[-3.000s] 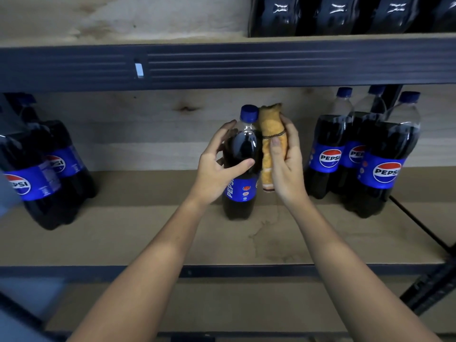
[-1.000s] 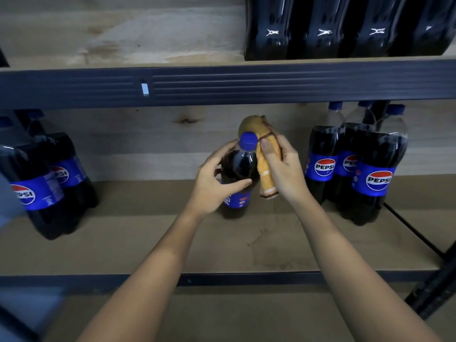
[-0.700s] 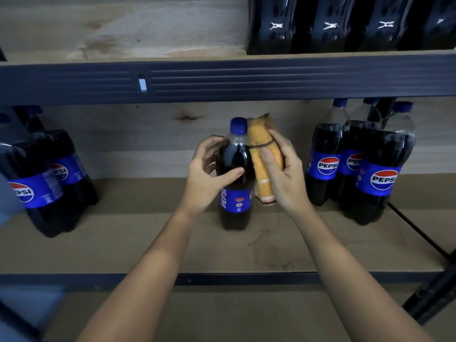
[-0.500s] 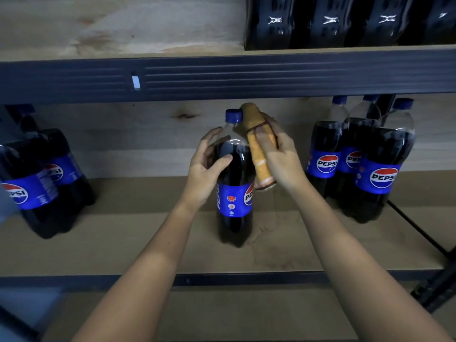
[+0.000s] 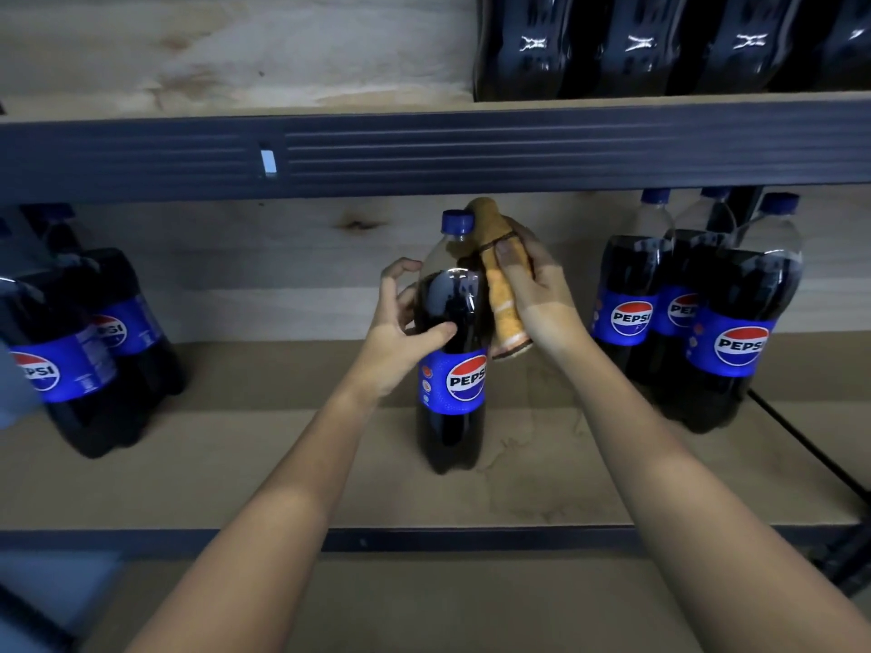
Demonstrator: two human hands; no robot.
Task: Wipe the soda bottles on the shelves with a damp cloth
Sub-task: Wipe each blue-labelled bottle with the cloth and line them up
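Wiping bottle (image 5: 452,360) with cloth (image 5: 502,299)

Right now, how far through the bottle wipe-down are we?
Done: cannot tell; no bottle looks visibly wiped. In hand: the left hand grips the centre bottle standing on the shelf, while the right hand presses the orange cloth against its upper side. Left, as far as visible: the bottles on the right, on the left, and on the upper shelf.
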